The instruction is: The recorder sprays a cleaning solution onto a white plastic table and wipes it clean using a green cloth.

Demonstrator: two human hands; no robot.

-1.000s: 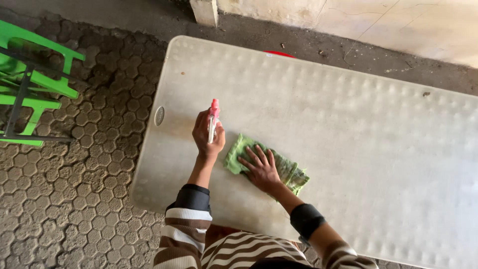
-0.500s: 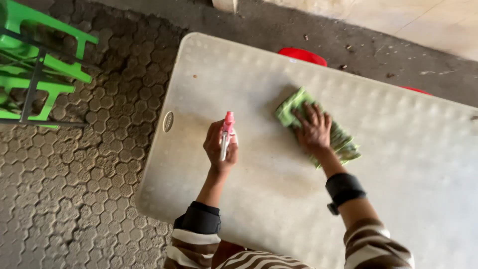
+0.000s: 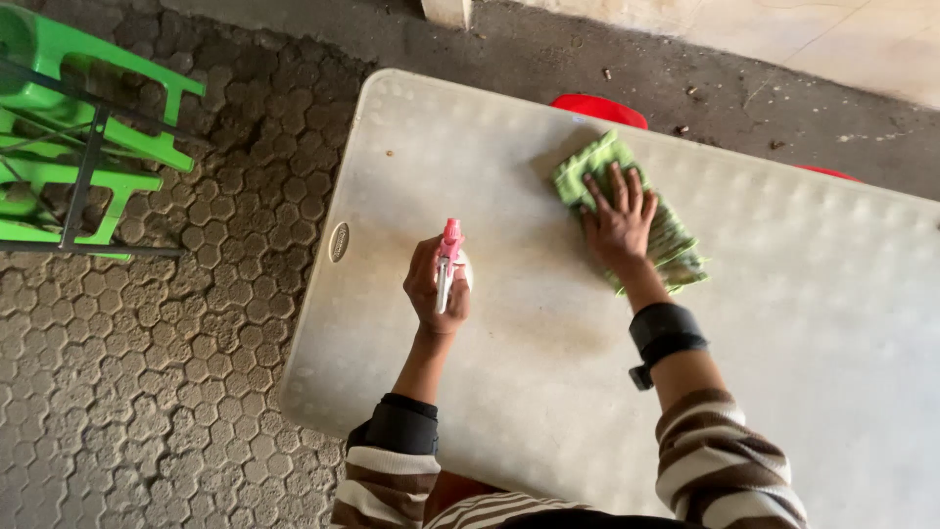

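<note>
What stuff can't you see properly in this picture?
- Spray bottle, head view: its body is hidden inside the left hand.
- Green cloth: its middle is covered by the right hand.
- Red thing: mostly hidden behind the table.
- Green chair: cut off by the left edge.

Green cloth [image 3: 676,240] flat on table – pink-topped spray bottle [image 3: 448,263] upright, held.

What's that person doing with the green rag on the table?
A person is leaning over a pale plastic table. Their right hand lies flat, fingers spread, on a green cloth near the table's far edge. Their left hand holds a spray bottle with a pink top above the table. A green plastic chair stands on the paved ground to the left.
</note>
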